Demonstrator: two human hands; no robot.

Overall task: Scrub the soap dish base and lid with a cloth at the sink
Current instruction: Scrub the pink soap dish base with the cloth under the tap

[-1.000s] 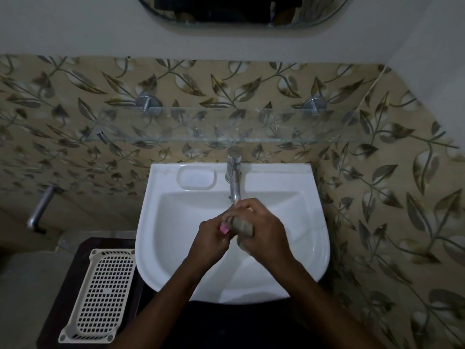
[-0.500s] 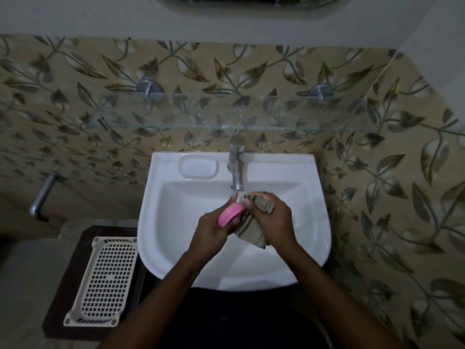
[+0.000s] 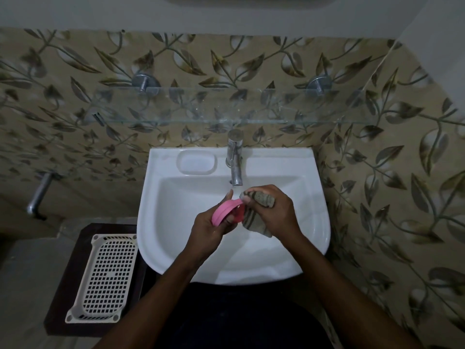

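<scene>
Grips a pink soap dish piece (image 3: 226, 210) in the left hand (image 3: 210, 227), fingers curled round its lower end, thumb stretched up along its near edge. Cannot tell whether it is the base or the lid. Stands on edge and tilted, long axis running from lower left to upper right, upper end pointing toward the tap spout, hollow side turned to the right hand (image 3: 275, 212). Bunches a striped grey-brown cloth (image 3: 261, 199) in the right grip, fingers closed tight over it. Presses one fold against the upper end of the pink piece and leaves a loose tail hanging below the palm.

Holds both above the basin of the white sink (image 3: 319, 222), near the middle of its back edge, just in front of the chrome tap (image 3: 235, 159). Shows an oval soap recess (image 3: 196, 162) moulded into the back rim, left of the tap.

Carries a clear glass shelf (image 3: 226, 107) on two round metal brackets (image 3: 142, 81) across the back wall, above the tap. Tiled beige with a leaf pattern (image 3: 377, 172) on the back and right walls, plain pale wall higher up.

Keeps a white perforated plastic basket (image 3: 105, 275) on a dark worktop (image 3: 65, 311), lower down and just beside the sink's left edge, long side running along it. Juts a metal pipe (image 3: 37, 195) from the wall further left.
</scene>
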